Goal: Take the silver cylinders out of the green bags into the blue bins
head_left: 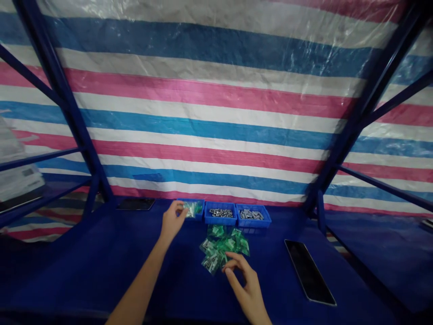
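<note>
My left hand (pixel 173 220) reaches to the leftmost of three small blue trays and its fingers pinch a small clear-green bag at the edge of that left tray (pixel 199 203). My right hand (pixel 244 279) rests on the blue table just below a pile of small green bags (pixel 223 247), fingers loosely curled and apart, fingertips at the pile's near edge, holding nothing. The middle tray (pixel 220 220) and the right tray (pixel 253 221) hold several small grey metal parts.
A dark phone (pixel 309 276) lies face up at the right of the table. Another dark flat device (pixel 135 204) lies at the back left. Blue metal frame posts (pixel 67 104) stand at both sides, with a striped tarp (pixel 216 113) behind.
</note>
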Action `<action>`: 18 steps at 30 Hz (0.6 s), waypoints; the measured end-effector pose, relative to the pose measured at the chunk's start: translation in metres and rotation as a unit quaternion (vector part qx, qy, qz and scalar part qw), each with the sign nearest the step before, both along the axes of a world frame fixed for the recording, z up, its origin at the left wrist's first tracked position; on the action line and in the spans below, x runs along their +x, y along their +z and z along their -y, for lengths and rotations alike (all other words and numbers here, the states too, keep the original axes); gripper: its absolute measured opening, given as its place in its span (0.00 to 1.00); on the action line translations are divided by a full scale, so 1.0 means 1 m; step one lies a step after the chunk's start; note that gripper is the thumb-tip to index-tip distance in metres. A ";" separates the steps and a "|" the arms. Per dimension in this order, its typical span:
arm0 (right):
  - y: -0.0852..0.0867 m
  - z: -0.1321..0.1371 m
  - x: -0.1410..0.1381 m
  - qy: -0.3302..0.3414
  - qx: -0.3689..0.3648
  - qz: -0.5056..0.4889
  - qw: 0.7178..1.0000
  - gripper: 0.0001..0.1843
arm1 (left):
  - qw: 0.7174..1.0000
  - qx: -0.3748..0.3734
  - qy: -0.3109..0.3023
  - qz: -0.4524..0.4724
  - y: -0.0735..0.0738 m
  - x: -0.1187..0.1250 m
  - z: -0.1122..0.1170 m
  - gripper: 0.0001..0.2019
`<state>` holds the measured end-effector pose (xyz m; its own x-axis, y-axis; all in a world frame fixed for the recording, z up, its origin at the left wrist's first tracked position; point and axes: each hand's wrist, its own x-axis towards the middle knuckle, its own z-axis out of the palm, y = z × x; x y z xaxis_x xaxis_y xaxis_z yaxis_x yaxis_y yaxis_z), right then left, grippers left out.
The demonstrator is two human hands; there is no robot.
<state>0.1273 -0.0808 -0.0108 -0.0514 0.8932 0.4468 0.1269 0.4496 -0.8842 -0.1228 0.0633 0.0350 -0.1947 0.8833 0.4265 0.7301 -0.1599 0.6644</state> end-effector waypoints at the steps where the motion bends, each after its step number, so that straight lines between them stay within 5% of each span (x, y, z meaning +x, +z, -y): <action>1: -0.001 0.002 0.000 0.002 -0.002 -0.001 1.000 0.13 | 1.000 -0.007 0.010 -0.016 0.003 -0.010 -0.016 0.11; 6: -0.008 0.008 0.007 -0.002 -0.022 0.005 1.000 0.11 | 0.990 -0.065 0.032 -0.118 0.001 -0.035 -0.060 0.13; 12: -0.018 0.009 0.019 -0.017 -0.055 0.021 0.998 0.12 | 0.972 -0.072 0.051 -0.219 -0.007 -0.035 -0.063 0.15; 18: -0.017 0.008 0.019 -0.019 -0.074 0.041 0.996 0.13 | 0.956 -0.075 -0.029 -0.283 -0.005 -0.029 -0.060 0.09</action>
